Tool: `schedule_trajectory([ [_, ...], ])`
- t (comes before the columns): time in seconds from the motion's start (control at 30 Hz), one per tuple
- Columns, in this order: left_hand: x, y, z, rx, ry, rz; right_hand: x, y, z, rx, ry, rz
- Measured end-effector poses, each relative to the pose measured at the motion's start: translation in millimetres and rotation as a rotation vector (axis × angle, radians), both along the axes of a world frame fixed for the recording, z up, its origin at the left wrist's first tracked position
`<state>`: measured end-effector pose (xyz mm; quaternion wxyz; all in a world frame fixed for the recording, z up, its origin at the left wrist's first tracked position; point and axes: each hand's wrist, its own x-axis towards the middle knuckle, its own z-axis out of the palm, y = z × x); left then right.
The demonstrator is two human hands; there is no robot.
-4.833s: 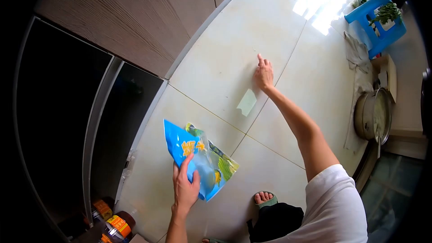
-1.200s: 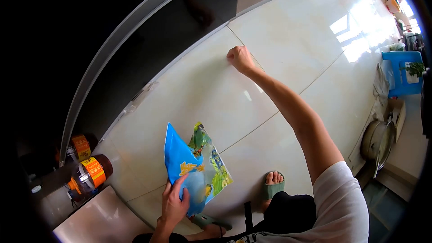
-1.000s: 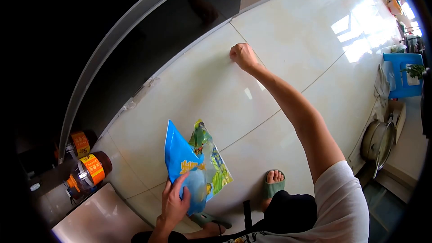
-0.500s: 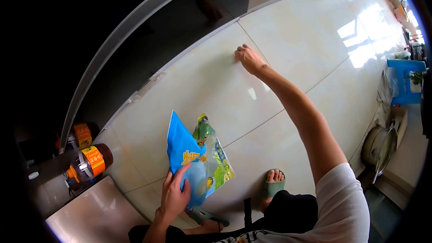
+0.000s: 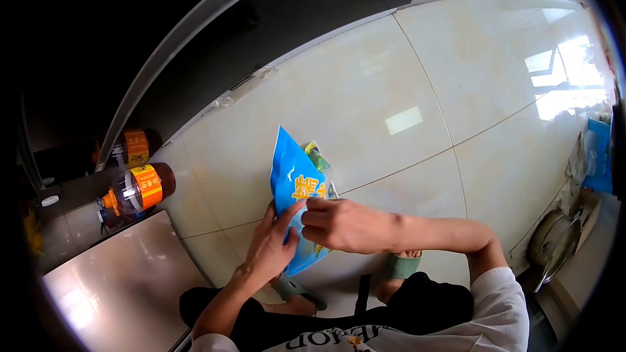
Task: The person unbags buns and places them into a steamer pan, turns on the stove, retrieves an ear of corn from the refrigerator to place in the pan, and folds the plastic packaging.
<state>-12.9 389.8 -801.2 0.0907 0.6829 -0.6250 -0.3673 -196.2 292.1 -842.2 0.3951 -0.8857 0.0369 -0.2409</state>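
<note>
My left hand (image 5: pixel 270 248) holds a blue plastic bag (image 5: pixel 292 179) with yellow characters, its thumb on the front. The bag stands upright over the floor, and a green patterned part shows at its right side. My right hand (image 5: pixel 339 225) is at the front of the bag, close beside my left fingers, with its fingers curled in. What those fingers hold, if anything, is hidden.
Tiled floor (image 5: pixel 313 98) lies beyond the bag, along a dark glossy cabinet (image 5: pixel 261 26). At left are a bottle with an orange label (image 5: pixel 147 186) and a shiny panel (image 5: pixel 124 280). A metal pot (image 5: pixel 551 238) and a blue stool (image 5: pixel 598 156) stand at right.
My right hand has come back from over the floor to the bag. The bag has moved up and slightly right in view, and the view has shifted.
</note>
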Motion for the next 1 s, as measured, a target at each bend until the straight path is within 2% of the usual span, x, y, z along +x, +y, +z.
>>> schedule_trajectory([
  [0.1,1.6,-0.2,0.3,-0.011,0.055,-0.020,24.4,24.1,-16.5,-0.173,0.269,-0.046],
  [0.23,3.6,11.2,-4.6,-0.028,0.066,-0.007,33.7,31.4,-14.7,-0.124,0.253,-0.040],
  [0.33,6.0,11.3,-3.3,-0.023,0.067,0.043,36.2,34.5,-14.7,-0.218,0.428,0.011],
  [0.43,6.2,10.5,0.2,-0.015,0.037,0.037,30.1,31.6,-16.1,-0.245,0.193,-0.039],
  [0.53,14.8,12.4,-2.1,-0.046,0.028,0.074,25.7,8.5,-23.3,0.085,-0.169,-0.098],
  [0.57,16.8,11.2,-0.3,-0.056,0.025,0.087,23.4,-2.1,-28.1,0.217,0.007,-0.106],
  [0.63,20.1,11.1,1.5,-0.064,0.037,0.100,23.8,-48.4,-53.5,0.333,-0.051,-0.331],
  [0.67,19.9,12.5,3.6,-0.039,0.024,0.099,30.8,-74.1,-79.2,0.206,-0.015,-0.534],
  [0.73,20.0,14.6,8.9,0.006,-0.005,0.091,41.5,-122.8,-134.2,0.121,0.111,-0.768],
  [0.83,19.6,18.5,12.1,0.026,-0.004,0.130,53.4,-173.9,-174.0,0.080,0.450,-0.875],
  [1.0,27.4,21.4,16.4,0.007,0.006,0.134,70.0,-209.4,-192.8,0.081,0.715,-0.874],
])
